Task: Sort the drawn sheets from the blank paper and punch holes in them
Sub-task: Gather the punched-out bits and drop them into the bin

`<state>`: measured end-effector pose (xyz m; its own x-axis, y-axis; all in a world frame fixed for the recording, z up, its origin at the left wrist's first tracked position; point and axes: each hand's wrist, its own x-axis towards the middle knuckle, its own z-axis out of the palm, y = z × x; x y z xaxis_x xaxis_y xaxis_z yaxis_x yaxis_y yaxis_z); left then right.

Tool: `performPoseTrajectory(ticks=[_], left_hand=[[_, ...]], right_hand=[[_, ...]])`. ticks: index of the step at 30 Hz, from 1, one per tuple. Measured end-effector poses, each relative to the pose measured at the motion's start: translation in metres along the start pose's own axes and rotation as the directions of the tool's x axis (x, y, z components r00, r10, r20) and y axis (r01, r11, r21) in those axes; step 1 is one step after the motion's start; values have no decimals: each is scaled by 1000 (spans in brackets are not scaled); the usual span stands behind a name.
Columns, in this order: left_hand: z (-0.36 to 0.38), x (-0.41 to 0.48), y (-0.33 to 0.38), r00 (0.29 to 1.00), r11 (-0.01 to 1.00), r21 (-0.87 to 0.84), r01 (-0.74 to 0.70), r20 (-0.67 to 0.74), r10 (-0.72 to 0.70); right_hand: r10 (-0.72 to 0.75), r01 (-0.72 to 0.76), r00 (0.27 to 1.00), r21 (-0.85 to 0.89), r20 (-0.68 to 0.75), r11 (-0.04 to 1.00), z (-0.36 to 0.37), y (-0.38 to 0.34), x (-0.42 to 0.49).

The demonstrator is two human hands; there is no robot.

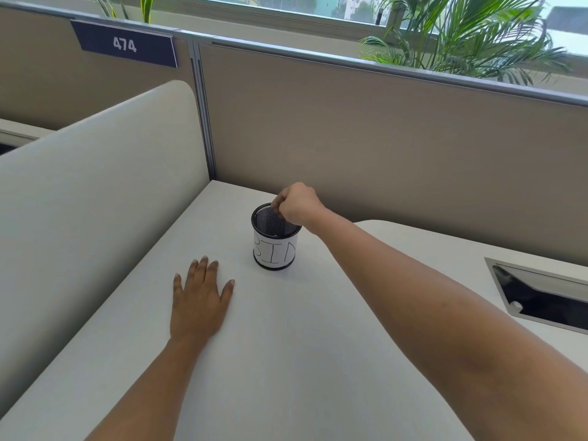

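Far left, a pale curved divider [95,186] walls off the desk [286,361]. Next, the left hand [199,300] lies flat on the desk, palm down, fingers straight & spread, holding nothing. Up & to its right, apart from it, stands the cup [276,249]: black mesh, upright, white label w/ hand-lettered "BIN", open mouth facing up. The right hand [297,202] hangs right over that mouth, arm reaching in from the right, fingers bunched & curled down at the far rim. Whether they pinch some scrap, grip the rim or hold nothing, can't tell from here. Key relation: the cup's mouth sits straight below those fingertips, axis vertical, so anything let go prob. drops inside, and a lift would go straight up. The right hand is the one at it; the left is near but not touching. No sheets, drawn or blank, & no hole punch anywhere in sight, so the sorting looks either done or not begun. Far right, a cable hatch [541,297] is sunk in the desk.
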<state>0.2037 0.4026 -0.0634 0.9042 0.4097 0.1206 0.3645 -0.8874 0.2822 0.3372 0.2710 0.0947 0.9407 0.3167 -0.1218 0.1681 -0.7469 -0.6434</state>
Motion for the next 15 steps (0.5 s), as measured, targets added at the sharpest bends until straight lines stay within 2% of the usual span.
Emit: performPoseTrajectory(ticks=[2,8,12,15], left_hand=[[0,0,0,1000,1000,0,0,-4,0],[-1,1,0,1000,1000,-9,2,-8,-2],[2,-1,2,1000,1000,-6,4,-17,-4],[2,-1,2,1000,1000,-15,2,-30,-3]], right_hand=[[0,0,1000,-15,25,1000,-1,-1,-1],[-22,27,993,39,-120,999,1,0,-4],[-29,30,996,11,-82,999,8,2,-7],[-42,46,991,29,-125,999,10,1,-8]])
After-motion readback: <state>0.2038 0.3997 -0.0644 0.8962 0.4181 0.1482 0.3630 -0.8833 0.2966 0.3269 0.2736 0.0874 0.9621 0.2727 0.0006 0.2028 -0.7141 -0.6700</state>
